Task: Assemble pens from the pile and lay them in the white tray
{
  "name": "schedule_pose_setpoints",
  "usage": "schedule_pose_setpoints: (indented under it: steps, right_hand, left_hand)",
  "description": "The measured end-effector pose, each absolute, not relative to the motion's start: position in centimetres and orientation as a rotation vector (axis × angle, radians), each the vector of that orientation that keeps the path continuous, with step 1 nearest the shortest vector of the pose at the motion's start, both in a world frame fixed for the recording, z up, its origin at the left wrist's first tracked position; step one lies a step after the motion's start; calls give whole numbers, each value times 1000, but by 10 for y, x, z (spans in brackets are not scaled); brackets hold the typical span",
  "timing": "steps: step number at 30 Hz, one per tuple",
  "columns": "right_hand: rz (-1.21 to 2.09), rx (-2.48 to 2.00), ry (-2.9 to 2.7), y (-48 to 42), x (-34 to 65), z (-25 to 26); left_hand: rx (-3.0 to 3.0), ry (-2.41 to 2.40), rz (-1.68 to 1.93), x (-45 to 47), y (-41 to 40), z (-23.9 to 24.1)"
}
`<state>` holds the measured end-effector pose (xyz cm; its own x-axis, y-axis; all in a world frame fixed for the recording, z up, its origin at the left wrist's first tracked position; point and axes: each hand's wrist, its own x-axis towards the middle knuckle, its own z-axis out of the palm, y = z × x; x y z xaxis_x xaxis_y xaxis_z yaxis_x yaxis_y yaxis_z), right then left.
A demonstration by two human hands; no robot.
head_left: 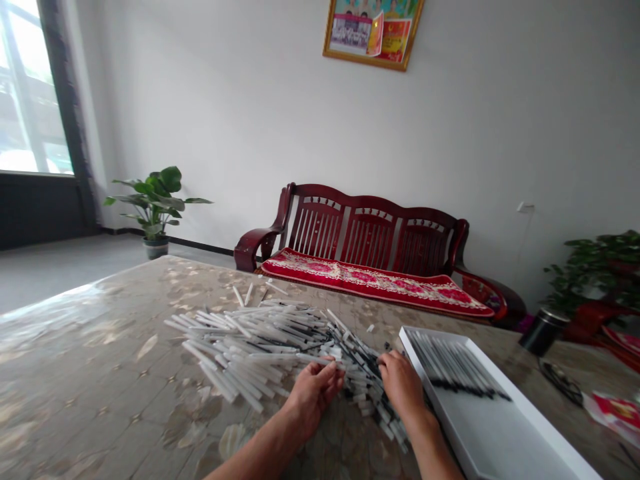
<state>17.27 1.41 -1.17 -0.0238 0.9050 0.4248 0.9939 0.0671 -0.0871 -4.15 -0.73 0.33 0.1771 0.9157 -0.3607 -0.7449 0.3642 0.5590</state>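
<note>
A heap of translucent white pen barrels (235, 353) lies on the table. My left hand (315, 390) is at its right edge, thumb and fingers pinched on one pale pen barrel (313, 359) that points left. To the right is a looser pile of short white and black pen parts (367, 393). My right hand (401, 383) reaches into this pile beside the tray, fingers bent together; whatever they hold is hidden. The white tray (493, 437) has a row of pens (453, 360) with black ends lying side by side at its far end.
A patterned cover lies over the table (125, 373). Right of the tray are a black cylindrical container (543, 331), a dark cord-like item (560, 381) and a red packet (615, 413). Beyond the table stand a red wooden bench (370, 233) and a potted plant (157, 207).
</note>
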Motion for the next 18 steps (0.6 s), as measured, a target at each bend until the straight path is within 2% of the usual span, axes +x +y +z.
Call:
schedule_pose_setpoints:
  steps: [18]
  right_hand:
    - [-276, -2107, -2054, 10, 168, -5]
  left_hand:
    - [301, 734, 1187, -41, -7, 0]
